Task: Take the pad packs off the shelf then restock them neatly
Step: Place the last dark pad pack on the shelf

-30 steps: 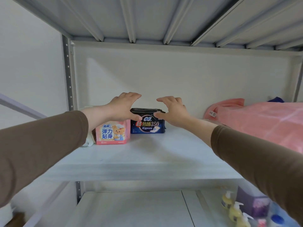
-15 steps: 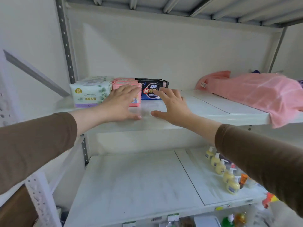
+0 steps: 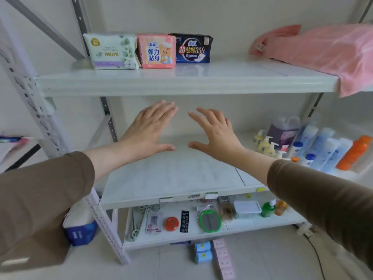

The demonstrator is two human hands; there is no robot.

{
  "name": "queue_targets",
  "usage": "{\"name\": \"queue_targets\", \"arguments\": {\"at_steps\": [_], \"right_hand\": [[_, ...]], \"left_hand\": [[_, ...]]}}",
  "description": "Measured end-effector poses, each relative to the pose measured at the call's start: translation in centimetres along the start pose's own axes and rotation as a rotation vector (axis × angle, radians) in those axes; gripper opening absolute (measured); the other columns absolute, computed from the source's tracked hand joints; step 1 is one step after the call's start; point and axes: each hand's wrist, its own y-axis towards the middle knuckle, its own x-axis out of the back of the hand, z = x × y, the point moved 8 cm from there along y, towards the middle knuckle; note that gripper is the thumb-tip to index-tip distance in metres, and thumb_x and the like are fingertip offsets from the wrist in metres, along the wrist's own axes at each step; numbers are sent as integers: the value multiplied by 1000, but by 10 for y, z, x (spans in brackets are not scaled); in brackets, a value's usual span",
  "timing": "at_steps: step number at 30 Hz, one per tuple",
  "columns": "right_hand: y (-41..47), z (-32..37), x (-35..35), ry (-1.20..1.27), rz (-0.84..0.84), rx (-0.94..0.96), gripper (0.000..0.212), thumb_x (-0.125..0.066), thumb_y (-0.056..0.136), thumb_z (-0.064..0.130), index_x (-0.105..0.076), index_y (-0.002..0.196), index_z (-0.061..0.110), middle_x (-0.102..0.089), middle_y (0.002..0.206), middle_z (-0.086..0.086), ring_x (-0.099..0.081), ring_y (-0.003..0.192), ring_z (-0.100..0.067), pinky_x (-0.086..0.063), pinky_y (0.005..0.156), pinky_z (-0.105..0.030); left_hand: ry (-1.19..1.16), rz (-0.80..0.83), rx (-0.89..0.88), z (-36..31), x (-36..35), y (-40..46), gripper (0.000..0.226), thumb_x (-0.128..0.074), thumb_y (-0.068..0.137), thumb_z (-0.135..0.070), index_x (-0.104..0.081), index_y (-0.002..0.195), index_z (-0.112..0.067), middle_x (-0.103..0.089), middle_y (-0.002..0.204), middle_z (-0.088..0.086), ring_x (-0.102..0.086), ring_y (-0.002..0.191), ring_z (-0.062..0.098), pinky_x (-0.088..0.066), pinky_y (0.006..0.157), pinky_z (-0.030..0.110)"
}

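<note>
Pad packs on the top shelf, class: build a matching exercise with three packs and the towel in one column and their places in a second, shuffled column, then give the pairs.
Things:
1. green pack
2. pink pack
3. dark blue pack
4. pink towel

Places:
A. middle of the row of three packs
B. right end of the top shelf, hanging over its front edge
C. left end of the row, nearest the upright post
D. right end of the row, next to bare shelf

Pairs: 1-C, 2-A, 3-D, 4-B
</note>
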Motion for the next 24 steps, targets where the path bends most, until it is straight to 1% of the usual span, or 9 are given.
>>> {"name": "queue_targets", "arguments": {"at_steps": [4,9,12,15,17,21,22,24], "right_hand": [[-49,10,-48,3,108,-33,89,-64,81,65,-23,154,35,-25,160,2,-23,142,-28,-28,111,-49],[-104,28,-122,-1,253,-57,93,-66,79,64,-22,154,34,-24,160,2,-22,144,-28,-25,113,-46],[-134,37,-169,30,335,-119,93,-68,79,62,-21,154,35,-23,160,3,-21,144,-27,-25,114,-47],[-165,47,-212,55,396,-187,92,-70,78,61,-25,153,34,-26,159,3,-23,143,-26,-28,113,-47],[-186,51,-239,62,440,-247,90,-70,78,59,-27,152,34,-29,157,3,-26,141,-26,-30,112,-47],[-232,56,-287,92,513,-348,85,-72,80,54,-30,151,32,-33,154,2,-30,138,-27,-33,109,-46],[-245,57,-299,101,531,-368,84,-72,81,52,-31,151,31,-34,154,2,-30,138,-27,-32,109,-44],[-271,56,-321,120,572,-420,81,-71,83,50,-31,151,31,-34,154,3,-29,139,-26,-32,110,-43]], "left_hand": [[-62,116,17,-15,-49,-48,108,-67,80,-62,-5,159,-22,-1,166,-4,6,152,15,0,119,32],[-121,260,25,-13,-128,-105,107,-65,81,-63,-3,159,-22,0,166,-2,6,152,17,-2,122,35],[-158,354,4,-9,-176,-138,105,-63,83,-62,-1,159,-22,3,166,-2,8,152,16,-1,122,35],[-206,415,-34,-6,-219,-169,103,-64,84,-60,-4,159,-22,0,166,-3,6,152,16,-2,122,34],[-235,442,-71,-5,-247,-187,101,-65,84,-58,-8,159,-22,-4,166,-4,2,153,16,-6,122,34],[-263,526,-138,-9,-305,-225,97,-67,84,-55,-14,158,-21,-11,165,-4,-4,152,17,-17,122,42],[-271,549,-148,-12,-319,-234,97,-67,84,-55,-13,158,-21,-11,164,-4,-4,152,16,-17,122,42],[-299,596,-160,-18,-349,-251,97,-65,85,-55,-11,158,-21,-8,165,-5,-1,152,15,-12,122,39]]}}
